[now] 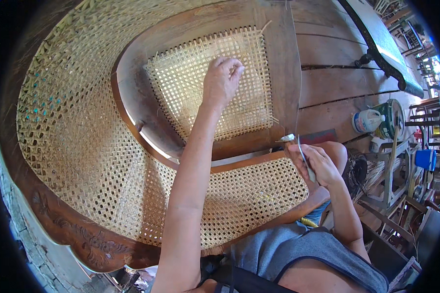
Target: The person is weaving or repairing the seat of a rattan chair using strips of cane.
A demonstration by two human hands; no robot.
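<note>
The woven seat (pixel 178 95) sits right up in the upper middle, pale cane mesh strung inside a brown wooden frame (pixel 284 73), loose strand ends poking out at its two right-hand corners. Over that mesh hangs the left hand (pixel 222 80), fingers curled in, thumb close to the forefinger; whether they pinch a strand, I cannot tell! Across to the right hand (pixel 315 163), just off the seat's lower right corner: fingers closed round a thin grey knife (pixel 305 156), its blade standing up beside a small white-tipped piece (pixel 288 138) near the fingertips. Out to the left now, and the chair's curved woven back (pixel 83 161) sweeps round the seat and along below it, edged by a carved wooden rim (pixel 95 241). Below, it's a grey top (pixel 274 249) on the person. Over on the right, wooden boards (pixel 327 49) stretch away, with a white jug (pixel 366 120) just beside a green tub (pixel 392 116), and further out, a blue container (pixel 425 159) among wooden furniture frames (pixel 390 178).
</note>
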